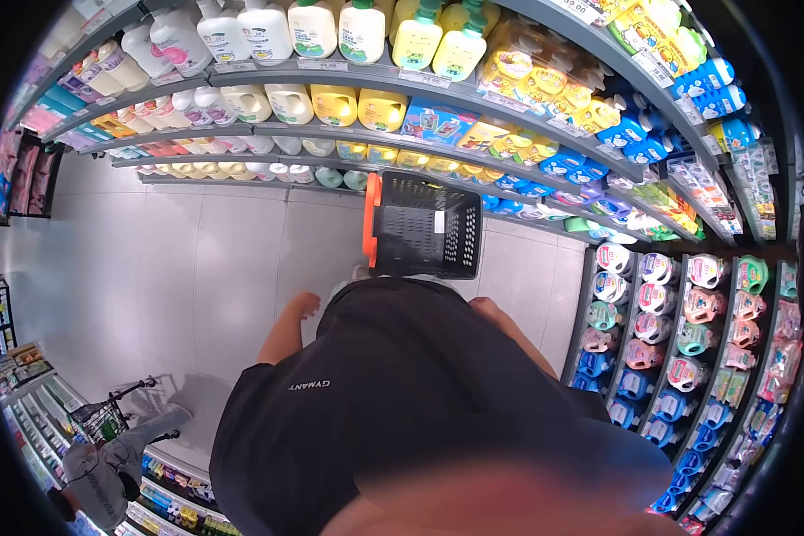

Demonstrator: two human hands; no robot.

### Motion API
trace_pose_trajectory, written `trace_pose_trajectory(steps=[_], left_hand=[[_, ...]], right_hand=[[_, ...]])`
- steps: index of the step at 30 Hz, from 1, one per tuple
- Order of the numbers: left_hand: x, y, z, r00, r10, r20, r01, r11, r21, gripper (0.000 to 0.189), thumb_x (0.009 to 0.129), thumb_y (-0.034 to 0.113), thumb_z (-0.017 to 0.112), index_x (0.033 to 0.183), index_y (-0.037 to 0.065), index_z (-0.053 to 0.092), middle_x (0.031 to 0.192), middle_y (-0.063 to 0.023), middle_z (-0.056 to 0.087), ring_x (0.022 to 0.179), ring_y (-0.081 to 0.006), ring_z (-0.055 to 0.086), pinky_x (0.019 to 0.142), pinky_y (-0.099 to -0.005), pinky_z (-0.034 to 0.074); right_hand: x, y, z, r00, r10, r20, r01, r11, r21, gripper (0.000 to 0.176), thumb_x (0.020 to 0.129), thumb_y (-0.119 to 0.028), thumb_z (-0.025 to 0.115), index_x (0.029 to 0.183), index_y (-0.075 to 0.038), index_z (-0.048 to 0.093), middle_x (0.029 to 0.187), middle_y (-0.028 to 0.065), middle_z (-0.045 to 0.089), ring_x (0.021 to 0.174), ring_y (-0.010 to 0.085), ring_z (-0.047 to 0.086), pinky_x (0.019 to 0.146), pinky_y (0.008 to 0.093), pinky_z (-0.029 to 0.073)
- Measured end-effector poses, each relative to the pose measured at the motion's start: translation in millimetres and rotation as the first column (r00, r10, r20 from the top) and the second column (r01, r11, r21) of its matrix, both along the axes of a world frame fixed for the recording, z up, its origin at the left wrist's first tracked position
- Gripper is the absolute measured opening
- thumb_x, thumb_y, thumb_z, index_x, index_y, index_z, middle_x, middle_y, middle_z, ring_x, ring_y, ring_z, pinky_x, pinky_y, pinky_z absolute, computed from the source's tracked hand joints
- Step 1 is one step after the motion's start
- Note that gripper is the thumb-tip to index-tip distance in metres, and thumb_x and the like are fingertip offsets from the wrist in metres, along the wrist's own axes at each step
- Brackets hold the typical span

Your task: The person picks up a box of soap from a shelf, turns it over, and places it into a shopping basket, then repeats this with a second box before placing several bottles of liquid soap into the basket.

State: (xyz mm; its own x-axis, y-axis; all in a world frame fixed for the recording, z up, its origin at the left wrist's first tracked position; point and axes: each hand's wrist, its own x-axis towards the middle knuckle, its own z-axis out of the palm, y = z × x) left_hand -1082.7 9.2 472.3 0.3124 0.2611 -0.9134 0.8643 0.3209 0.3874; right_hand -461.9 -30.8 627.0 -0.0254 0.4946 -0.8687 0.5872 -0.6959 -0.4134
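My left hand [307, 305] hangs beside my body over the grey floor, its fingers loosely curled and too small to make out well. On the other side, my right hand [485, 308] is close to my dark shirt, partly hidden by it. Between and ahead of the hands, a black shopping basket [427, 268] with an orange-red handle [372, 214] stands on the floor in front of the shelves. It looks empty apart from a white label [439, 221] on its side. Neither hand touches the basket.
Shelves of bottles [313, 64] curve across the front. Another rack of detergent jugs [657, 299] stands on the right. At the lower left, a person [98, 473] is beside a shopping cart [98, 415]. More shelves [174, 500] run behind that person.
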Motion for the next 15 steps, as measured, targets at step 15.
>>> trace_pose_trajectory(steps=[15], left_hand=[[46.9,18.0,55.4,0.862,0.5,0.077,-0.496,0.866,-0.065,0.046,0.09,0.012,0.066,0.136,0.014,0.063,0.114,-0.011,0.075,0.094,-0.028,0.073,0.075,-0.0436,0.059]], right_hand=[[-1.4,-24.0,14.1,0.992,0.019,0.125,-0.019,1.0,0.001,0.03,0.089,-0.028,0.062,0.099,-0.004,0.076,0.089,0.0118,0.073,0.072,0.0234,0.071,0.065,0.039,0.062]])
